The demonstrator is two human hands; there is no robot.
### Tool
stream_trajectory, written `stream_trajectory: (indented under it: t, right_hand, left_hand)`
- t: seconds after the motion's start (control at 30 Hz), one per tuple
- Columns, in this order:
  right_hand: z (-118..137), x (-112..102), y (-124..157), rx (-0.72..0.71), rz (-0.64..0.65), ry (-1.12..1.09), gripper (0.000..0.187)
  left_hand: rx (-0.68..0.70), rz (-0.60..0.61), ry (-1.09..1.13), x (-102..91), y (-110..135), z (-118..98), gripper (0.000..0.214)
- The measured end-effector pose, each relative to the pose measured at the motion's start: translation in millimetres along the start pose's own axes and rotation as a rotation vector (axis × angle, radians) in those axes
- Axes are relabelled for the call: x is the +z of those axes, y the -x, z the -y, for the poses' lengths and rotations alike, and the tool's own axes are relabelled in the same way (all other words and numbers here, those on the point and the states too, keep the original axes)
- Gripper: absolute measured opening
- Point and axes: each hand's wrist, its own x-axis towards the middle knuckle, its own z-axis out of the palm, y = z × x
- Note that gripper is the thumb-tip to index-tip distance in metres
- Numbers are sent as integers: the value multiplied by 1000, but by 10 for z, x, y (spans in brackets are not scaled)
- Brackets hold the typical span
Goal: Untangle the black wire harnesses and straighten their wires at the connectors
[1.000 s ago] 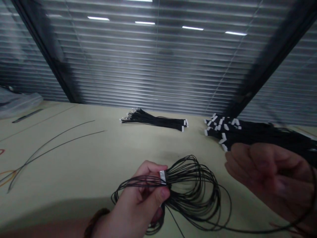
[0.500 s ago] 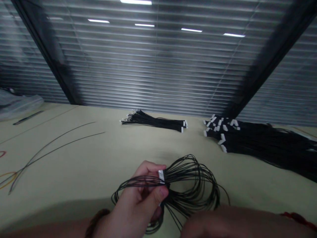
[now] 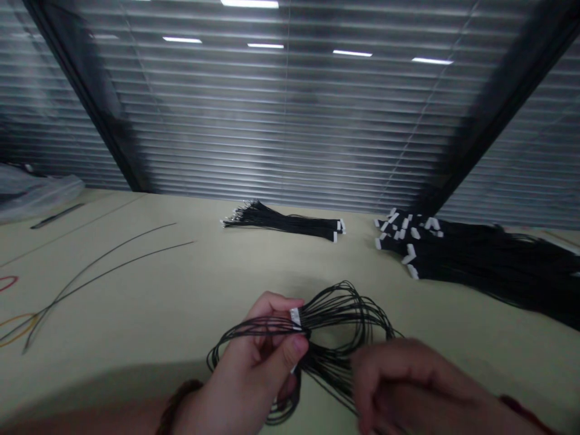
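Observation:
My left hand (image 3: pixel 254 356) pinches a white multi-pin connector (image 3: pixel 295 316) between thumb and fingers. Thin black wires (image 3: pixel 338 308) fan out of the connector and hang in long loops over the table. My right hand (image 3: pixel 408 386) is curled over the lower part of those loops, and its fingers hide the wires there. Farther off lie a small bundle of black wires with white connectors (image 3: pixel 283 222) and a much larger bundle (image 3: pixel 480 260), both out of reach of my fingers. A few loose thin wires (image 3: pixel 113 269) lie on the left of the table.
The pale green table top (image 3: pixel 181 302) runs back to slatted blinds (image 3: pixel 290 121) behind a window with dark frames. A plastic bag (image 3: pixel 31 196) and a dark strip (image 3: pixel 57 215) lie at the far left. Thin coloured wires (image 3: pixel 13 320) reach in from the left edge.
My right hand has come in from the lower right onto the wire loops, which now sit tighter and narrower. My left hand keeps the connector in nearly the same place.

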Motion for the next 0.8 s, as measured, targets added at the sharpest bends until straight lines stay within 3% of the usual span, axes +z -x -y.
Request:
stream_trajectory:
  t: [0.07, 0.13, 0.2, 0.27, 0.4, 0.47, 0.5, 0.57, 0.67, 0.73, 0.8]
  right_hand:
    - [91, -194, 2, -52, 63, -387, 17]
    - [160, -370, 17, -132, 36, -481, 17]
    - [187, -464, 41, -101, 48, -319, 12]
    - [163, -440, 65, 20, 70, -64, 5]
    - [22, -138, 64, 238, -17, 447, 12]
    - [-32, 8, 38, 268, -32, 453, 22]
    - [-41, 51, 25, 264, -14, 342, 26]
    - [-17, 59, 11, 215, 66, -49, 27]
    - [104, -105, 37, 15, 169, -698, 8]
    - [192, -291, 83, -138, 75, -721, 12]
    - [239, -500, 152, -252, -144, -282, 17]
  left_hand:
    - [4, 8, 19, -3, -8, 14, 33]
    - [6, 24, 32, -7, -7, 27, 33]
    - [10, 25, 38, -15, 1, 40, 32]
    - [12, 35, 37, -24, 9, 50, 31]
    - [4, 22, 3, -32, 6, 47, 35]
    - [2, 10, -9, -27, -4, 33, 36]
    - [1, 8, -12, -23, -9, 27, 36]
    - [-2, 6, -7, -16, -15, 20, 36]
    - [-6, 9, 9, -16, -15, 34, 38]
    - [4, 24, 20, -22, -14, 51, 37]
    - [24, 42, 36, -28, -15, 63, 35]
